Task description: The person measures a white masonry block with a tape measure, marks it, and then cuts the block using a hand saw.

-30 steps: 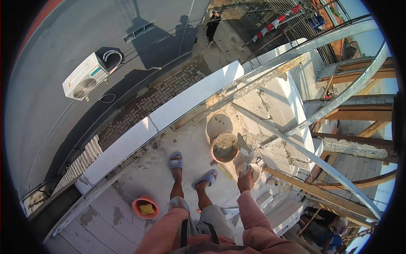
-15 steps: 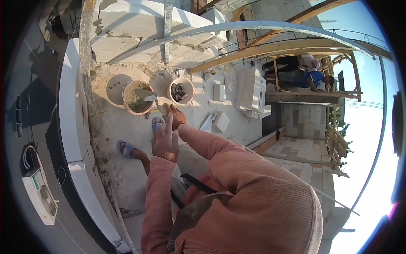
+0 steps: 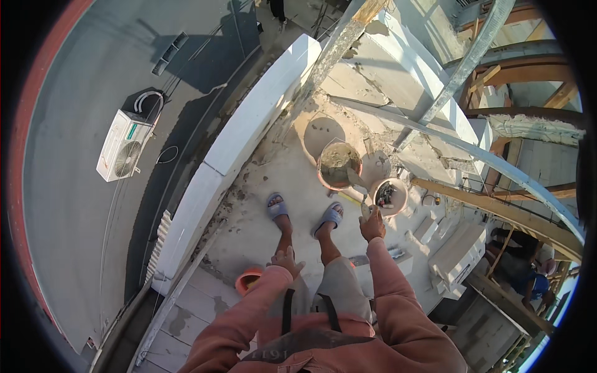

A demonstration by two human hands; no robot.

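Note:
My right hand (image 3: 373,225) is closed around the handle of a trowel (image 3: 357,181). The trowel's blade lies at the right rim of a bucket of grey mortar (image 3: 339,163). Just right of that stands a second bucket (image 3: 390,198) with dark tools or bits inside, too small to tell apart. Over my left knee hangs my left hand (image 3: 286,262), fingers apart and holding nothing. An orange bucket (image 3: 249,279), partly hidden by my left sleeve, sits beside that hand.
A low white block wall (image 3: 231,146) runs along the left, with an air-conditioner unit (image 3: 127,146) beyond it. A metal pole (image 3: 457,74) and a wooden beam (image 3: 497,214) cross the right side. White blocks (image 3: 458,252) are stacked there, near people (image 3: 528,267).
My view has swung toward the left wall. My hands, close together before, are now apart: the left has drawn back near my knee, while the right stays by the buckets with the trowel.

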